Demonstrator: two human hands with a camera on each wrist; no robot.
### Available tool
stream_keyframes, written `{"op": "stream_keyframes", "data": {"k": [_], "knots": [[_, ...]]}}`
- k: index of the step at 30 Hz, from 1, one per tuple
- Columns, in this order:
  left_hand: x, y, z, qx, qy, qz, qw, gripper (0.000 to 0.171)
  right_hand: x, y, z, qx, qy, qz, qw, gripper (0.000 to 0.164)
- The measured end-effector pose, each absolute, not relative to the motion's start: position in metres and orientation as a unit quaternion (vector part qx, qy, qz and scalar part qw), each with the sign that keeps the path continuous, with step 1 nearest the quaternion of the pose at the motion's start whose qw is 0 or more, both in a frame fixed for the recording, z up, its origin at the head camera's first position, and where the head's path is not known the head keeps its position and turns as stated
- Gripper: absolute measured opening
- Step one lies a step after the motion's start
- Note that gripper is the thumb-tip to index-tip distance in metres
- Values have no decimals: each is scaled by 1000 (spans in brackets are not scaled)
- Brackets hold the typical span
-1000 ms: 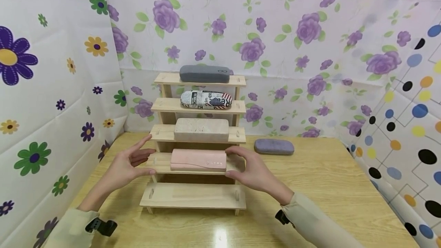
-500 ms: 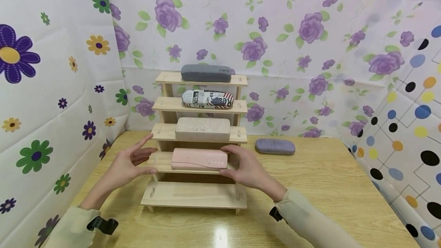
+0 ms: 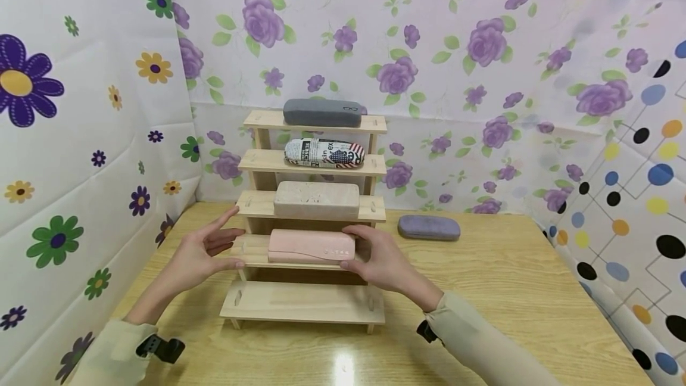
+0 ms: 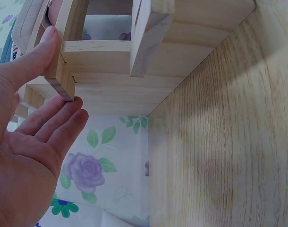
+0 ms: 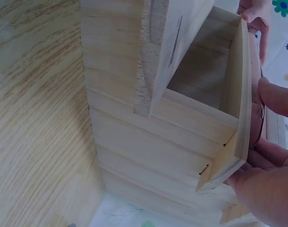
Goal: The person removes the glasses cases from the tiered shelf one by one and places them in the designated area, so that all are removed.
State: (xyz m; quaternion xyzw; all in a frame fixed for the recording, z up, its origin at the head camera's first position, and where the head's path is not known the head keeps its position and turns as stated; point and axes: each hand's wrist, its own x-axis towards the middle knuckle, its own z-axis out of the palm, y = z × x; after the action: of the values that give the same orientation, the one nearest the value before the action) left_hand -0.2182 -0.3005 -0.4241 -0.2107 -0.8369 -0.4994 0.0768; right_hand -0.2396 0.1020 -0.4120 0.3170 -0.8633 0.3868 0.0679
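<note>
A pink glasses case (image 3: 309, 245) lies lengthwise on the second shelf from the bottom of a stepped wooden rack (image 3: 302, 301). My right hand (image 3: 387, 260) grips its right end, thumb at the front and fingers behind. In the right wrist view the thumb (image 5: 276, 97) presses against the case. My left hand (image 3: 197, 258) is at the left end of that same shelf, fingers mostly straight. The left wrist view has its thumb (image 4: 42, 52) by the shelf's front edge and the other fingertips at the board's end (image 4: 64, 87).
Higher shelves carry a cream case (image 3: 316, 200), a newsprint-patterned case (image 3: 324, 153) and a dark grey case (image 3: 321, 112). A purple-grey case (image 3: 429, 227) lies on the wooden table (image 3: 482, 290), right of the rack. Patterned cloth walls (image 3: 455, 106) surround the back and sides.
The right hand has shifted slightly left, further over the end of the pink glasses case. The left hand stays at the shelf's end. The whole head view has drifted a little.
</note>
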Motion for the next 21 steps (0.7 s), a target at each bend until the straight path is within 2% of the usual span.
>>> {"op": "stream_keyframes", "data": {"k": [21], "knots": [[-218,-301,-424,-213,-832,-506,72,107,-232,108,-413,320,-848,418,60,57]]}}
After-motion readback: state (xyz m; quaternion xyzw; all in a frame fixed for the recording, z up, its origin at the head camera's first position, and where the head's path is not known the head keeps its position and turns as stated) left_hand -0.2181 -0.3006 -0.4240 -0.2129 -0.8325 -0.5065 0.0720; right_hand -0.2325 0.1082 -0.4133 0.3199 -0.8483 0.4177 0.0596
